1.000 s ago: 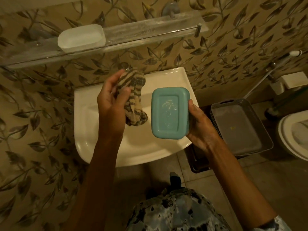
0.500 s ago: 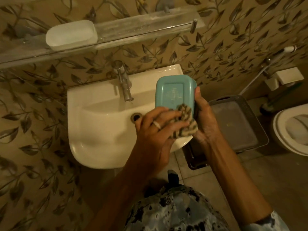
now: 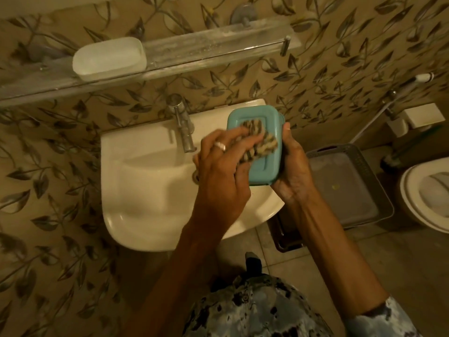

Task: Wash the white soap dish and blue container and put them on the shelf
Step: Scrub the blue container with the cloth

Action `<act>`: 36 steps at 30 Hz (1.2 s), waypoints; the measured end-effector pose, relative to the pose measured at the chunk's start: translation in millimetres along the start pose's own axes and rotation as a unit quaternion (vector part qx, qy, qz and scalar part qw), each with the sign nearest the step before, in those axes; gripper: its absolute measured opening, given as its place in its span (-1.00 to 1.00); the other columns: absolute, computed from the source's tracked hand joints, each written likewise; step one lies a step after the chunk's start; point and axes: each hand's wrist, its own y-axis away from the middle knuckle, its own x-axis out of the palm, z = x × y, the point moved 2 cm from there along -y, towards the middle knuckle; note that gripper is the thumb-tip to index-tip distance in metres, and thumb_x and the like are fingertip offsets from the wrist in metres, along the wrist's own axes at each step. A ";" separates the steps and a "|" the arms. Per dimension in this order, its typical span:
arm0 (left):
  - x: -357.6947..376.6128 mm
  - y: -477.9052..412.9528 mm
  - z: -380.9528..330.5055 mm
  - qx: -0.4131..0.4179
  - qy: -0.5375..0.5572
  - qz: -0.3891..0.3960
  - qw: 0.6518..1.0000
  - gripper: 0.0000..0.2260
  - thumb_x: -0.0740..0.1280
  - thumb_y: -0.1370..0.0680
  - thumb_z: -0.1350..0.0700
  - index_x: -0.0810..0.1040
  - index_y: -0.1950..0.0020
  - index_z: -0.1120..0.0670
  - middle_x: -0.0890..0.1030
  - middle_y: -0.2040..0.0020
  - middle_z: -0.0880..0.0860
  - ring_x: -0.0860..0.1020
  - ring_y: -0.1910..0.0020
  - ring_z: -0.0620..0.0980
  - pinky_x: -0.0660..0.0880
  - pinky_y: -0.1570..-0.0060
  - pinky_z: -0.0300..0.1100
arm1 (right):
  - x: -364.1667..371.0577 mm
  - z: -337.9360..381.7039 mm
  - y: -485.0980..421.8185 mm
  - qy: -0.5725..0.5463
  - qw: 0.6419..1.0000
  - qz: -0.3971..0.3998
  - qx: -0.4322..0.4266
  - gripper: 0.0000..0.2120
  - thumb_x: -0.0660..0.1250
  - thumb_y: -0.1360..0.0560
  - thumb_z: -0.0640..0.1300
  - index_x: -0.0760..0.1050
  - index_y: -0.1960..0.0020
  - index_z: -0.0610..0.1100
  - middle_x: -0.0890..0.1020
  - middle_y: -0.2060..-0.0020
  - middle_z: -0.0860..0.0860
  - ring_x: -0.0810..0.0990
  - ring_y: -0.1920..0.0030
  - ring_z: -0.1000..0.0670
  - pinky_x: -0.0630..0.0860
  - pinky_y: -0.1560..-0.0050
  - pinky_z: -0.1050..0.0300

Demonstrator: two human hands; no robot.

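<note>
The blue container is a rounded rectangular box held tilted over the right side of the white sink. My right hand grips its right edge from beneath. My left hand presses a striped cloth against the container's flat face. The white soap dish rests on the glass shelf above the sink, at its left part.
A metal tap stands at the back of the sink. A grey basket tray sits to the right on a dark bin. A toilet is at the far right, with a hose and holder on the patterned wall.
My left hand brought the striped cloth from beside the container onto its face and has slid it up the face. The container is now tilted, further right over the sink.
</note>
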 end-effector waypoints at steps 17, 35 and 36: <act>17.6 27.9 -14.5 0.016 -0.056 -0.016 0.998 -0.61 0.31 -0.46 0.22 0.50 -0.29 0.12 0.42 -0.33 0.07 0.27 -0.27 0.08 0.20 -0.22 -0.17 | -3.4 3.7 -14.2 0.046 0.994 -0.085 -0.053 -0.37 0.20 -0.49 0.24 0.48 -0.30 -0.24 0.56 -0.21 -0.31 0.56 -0.20 -0.30 0.45 -0.24 -0.32; 30.5 20.3 -8.0 0.036 -0.154 0.056 0.986 -0.39 0.35 -0.35 0.17 0.34 -0.38 -0.13 0.38 -0.29 0.02 0.25 -0.25 0.12 0.28 -0.04 -0.05 | -19.1 -22.9 -6.4 0.133 0.974 -0.169 -0.070 -0.40 0.14 -0.47 0.28 0.60 -0.12 -0.20 0.67 -0.02 -0.26 0.65 -0.06 -0.27 0.54 -0.13 -0.28; 27.3 7.3 -7.9 0.018 -0.152 0.057 0.987 -0.36 0.37 -0.34 0.17 0.34 -0.40 -0.12 0.37 -0.30 0.05 0.25 -0.26 0.14 0.28 -0.07 -0.02 | -17.4 -24.8 -6.3 0.133 0.975 -0.166 -0.065 -0.39 0.15 -0.44 0.30 0.59 -0.13 -0.19 0.67 -0.04 -0.24 0.64 -0.07 -0.26 0.54 -0.14 -0.27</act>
